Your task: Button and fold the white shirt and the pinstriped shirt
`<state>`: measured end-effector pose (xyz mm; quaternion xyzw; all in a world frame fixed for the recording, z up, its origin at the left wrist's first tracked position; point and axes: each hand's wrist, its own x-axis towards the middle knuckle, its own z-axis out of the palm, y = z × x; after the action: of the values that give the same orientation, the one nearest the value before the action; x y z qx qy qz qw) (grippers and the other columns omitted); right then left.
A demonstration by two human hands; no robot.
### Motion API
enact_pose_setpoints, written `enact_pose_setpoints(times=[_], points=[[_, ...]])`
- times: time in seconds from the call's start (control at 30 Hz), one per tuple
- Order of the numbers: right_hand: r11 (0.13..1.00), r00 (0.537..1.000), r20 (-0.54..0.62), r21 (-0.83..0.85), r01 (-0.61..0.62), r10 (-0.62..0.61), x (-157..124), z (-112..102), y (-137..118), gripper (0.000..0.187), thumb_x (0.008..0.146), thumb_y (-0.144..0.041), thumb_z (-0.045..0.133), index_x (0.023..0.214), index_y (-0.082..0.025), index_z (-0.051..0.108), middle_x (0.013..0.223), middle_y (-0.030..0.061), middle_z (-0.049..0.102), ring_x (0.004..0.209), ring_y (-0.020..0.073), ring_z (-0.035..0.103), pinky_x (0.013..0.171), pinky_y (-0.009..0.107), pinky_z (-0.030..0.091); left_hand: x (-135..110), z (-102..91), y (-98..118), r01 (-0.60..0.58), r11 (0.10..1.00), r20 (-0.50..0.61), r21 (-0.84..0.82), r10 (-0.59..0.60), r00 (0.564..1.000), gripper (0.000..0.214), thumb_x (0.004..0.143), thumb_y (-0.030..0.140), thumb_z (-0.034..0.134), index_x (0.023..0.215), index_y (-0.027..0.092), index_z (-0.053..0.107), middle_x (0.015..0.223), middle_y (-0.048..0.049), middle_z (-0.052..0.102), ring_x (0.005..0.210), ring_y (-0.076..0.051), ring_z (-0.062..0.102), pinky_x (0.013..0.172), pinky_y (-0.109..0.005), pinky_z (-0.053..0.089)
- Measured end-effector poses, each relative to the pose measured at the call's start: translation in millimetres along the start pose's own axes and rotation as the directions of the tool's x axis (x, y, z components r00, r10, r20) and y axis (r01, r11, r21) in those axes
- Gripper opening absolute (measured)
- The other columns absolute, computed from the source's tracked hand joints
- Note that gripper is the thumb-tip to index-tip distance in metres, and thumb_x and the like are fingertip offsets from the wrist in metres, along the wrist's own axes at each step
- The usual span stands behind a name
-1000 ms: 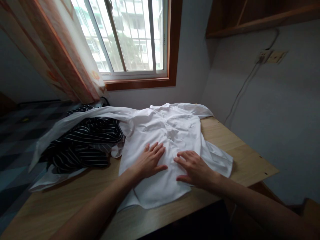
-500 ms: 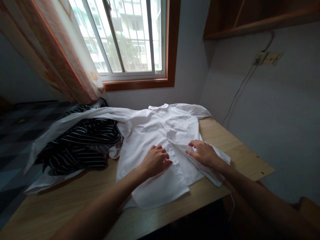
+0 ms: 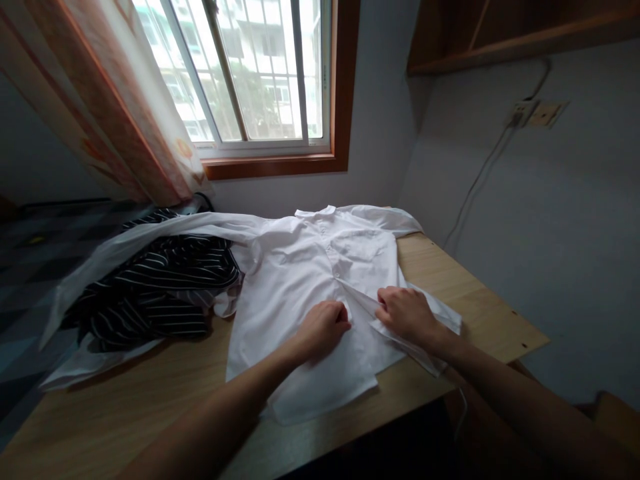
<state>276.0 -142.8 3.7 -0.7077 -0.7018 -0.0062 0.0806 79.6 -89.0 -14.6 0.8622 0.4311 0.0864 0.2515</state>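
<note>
A white long-sleeved shirt (image 3: 280, 287) lies front up on the wooden table, its collar toward the window. Its upper front is closed, while the lower front parts into two flaps below a button near the middle. My left hand (image 3: 326, 325) is closed on the edge of the left front flap. With curled fingers, my right hand (image 3: 406, 312) grips the right front flap, which is lifted and creased. The fingertips of both hands are partly hidden.
Black striped clothing (image 3: 175, 280) lies heaped at the left, under the shirt's sleeve. The wooden table (image 3: 450, 280) ends near my body. A window (image 3: 260, 73), a curtain (image 3: 110, 100) and a wall socket with a cord (image 3: 524, 115) are beyond.
Both hands have curled from loosely bent fingers into closed grips on the shirt's front edges. My left hand moved slightly right, and the right flap is now more bunched.
</note>
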Motion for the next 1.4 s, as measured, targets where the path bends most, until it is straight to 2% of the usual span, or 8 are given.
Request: enact_pose_setpoints(times=[0.1, 0.23, 0.3, 0.5, 0.6, 0.77, 1.0, 1.4], points=[[0.946, 0.995, 0.101, 0.325, -0.027, -0.007, 8.4, -6.9, 7.2, 0.018, 0.076, -0.021, 0.05, 0.059, -0.018, 0.054, 0.063, 0.003, 0.061, 0.06, 0.0143, 0.053, 0.056, 0.026, 0.032, 1.4, -0.5, 0.6, 0.007, 1.0, 0.004, 0.013, -0.007, 1.0, 0.01, 0.078, 0.027, 0.063, 0.079, 0.018, 0.065, 0.078, -0.0028, 0.065, 0.074, -0.018, 0.057, 0.065, -0.028, 0.039], [0.511, 0.922, 0.362, 0.824, -0.245, -0.14, 18.5, -7.0, 9.6, 0.017, 0.07, -0.023, 0.048, 0.053, -0.019, 0.044, 0.048, -0.006, 0.04, 0.047, 0.0082, 0.033, 0.046, 0.022, 0.025, 2.3, -0.6, 3.3, 0.004, 0.998, 0.005, 0.056, -0.004, 1.0, 0.01, 0.078, 0.027, 0.062, 0.08, 0.018, 0.066, 0.081, -0.0046, 0.067, 0.077, -0.02, 0.059, 0.067, -0.029, 0.04], [0.372, 0.892, 0.416, 0.867, -0.332, -0.174, 17.7, -0.3, 5.7, 0.01, 0.066, -0.023, 0.054, 0.058, -0.018, 0.051, 0.049, -0.0072, 0.041, 0.046, 0.0069, 0.031, 0.045, 0.021, 0.022, 2.6, -0.4, 3.9, 0.007, 0.998, 0.016, 0.061, -0.008, 1.0, 0.01, 0.079, 0.025, 0.061, 0.075, 0.018, 0.066, 0.079, -0.0044, 0.067, 0.076, -0.019, 0.059, 0.066, -0.029, 0.039], [0.269, 0.927, 0.35, 0.914, -0.305, -0.137, 5.6, 28.9, -11.8, 0.019, 0.069, -0.031, 0.07, 0.07, -0.014, 0.064, 0.057, -0.0041, 0.054, 0.051, 0.007, 0.04, 0.05, 0.021, 0.029, 5.1, -3.4, -4.1, 0.041, 0.992, 0.043, -0.12, -0.036, 0.998, 0.012, 0.076, 0.025, 0.061, 0.071, 0.016, 0.067, 0.069, -0.0017, 0.065, 0.065, -0.014, 0.055, 0.06, -0.025, 0.036], [0.317, 0.961, 0.263, 0.921, -0.225, -0.084, 3.3, 33.5, -16.9, 0.016, 0.069, -0.028, 0.068, 0.074, -0.013, 0.067, 0.058, -0.0023, 0.058, 0.053, 0.0085, 0.045, 0.051, 0.021, 0.032, 6.3, -8.8, -9.7, 0.061, 0.952, 0.085, -0.299, -0.038, 0.996, 0.014, 0.074, 0.025, 0.061, 0.066, 0.014, 0.064, 0.06, 0.0006, 0.06, 0.057, -0.011, 0.05, 0.054, -0.023, 0.034], [0.624, 0.999, 0.048, 0.78, -0.042, 0.007, -0.3, 20.1, -23.6, 0.012, 0.072, -0.018, 0.061, 0.075, -0.014, 0.072, 0.06, 0.0003, 0.063, 0.058, 0.0119, 0.051, 0.055, 0.023, 0.034, 3.4, -16.4, -10.8, 0.132, 0.837, 0.164, -0.531, -0.052, 0.985, 0.021, 0.076, 0.027, 0.06, 0.059, 0.015, 0.057, 0.048, 0.0038, 0.049, 0.044, -0.007, 0.041, 0.045, -0.021, 0.029], [0.842, 0.994, -0.094, 0.531, 0.094, -0.052, -6.4, 11.4, -36.6, 0.009, 0.077, -0.021, 0.064, 0.074, -0.017, 0.072, 0.07, 0.0041, 0.071, 0.065, 0.0162, 0.061, 0.063, 0.026, 0.039, 3.4, -11.2, -11.4, 0.161, 0.821, 0.191, -0.548, -0.065, 0.98, 0.018, 0.076, 0.025, 0.06, 0.062, 0.014, 0.059, 0.047, 0.0032, 0.051, 0.042, -0.007, 0.046, 0.042, -0.018, 0.032], [0.904, 0.99, -0.047, 0.402, 0.143, -0.135, -9.0, 21.2, -45.6, 0.017, 0.079, -0.015, 0.057, 0.069, -0.018, 0.071, 0.073, 0.0046, 0.072, 0.069, 0.017, 0.064, 0.067, 0.026, 0.038, 2.2, -5.8, -9.7, 0.247, 0.754, 0.241, -0.608, -0.121, 0.963, 0.017, 0.076, 0.022, 0.059, 0.061, 0.014, 0.058, 0.046, 0.0028, 0.053, 0.039, -0.009, 0.05, 0.037, -0.018, 0.037]])
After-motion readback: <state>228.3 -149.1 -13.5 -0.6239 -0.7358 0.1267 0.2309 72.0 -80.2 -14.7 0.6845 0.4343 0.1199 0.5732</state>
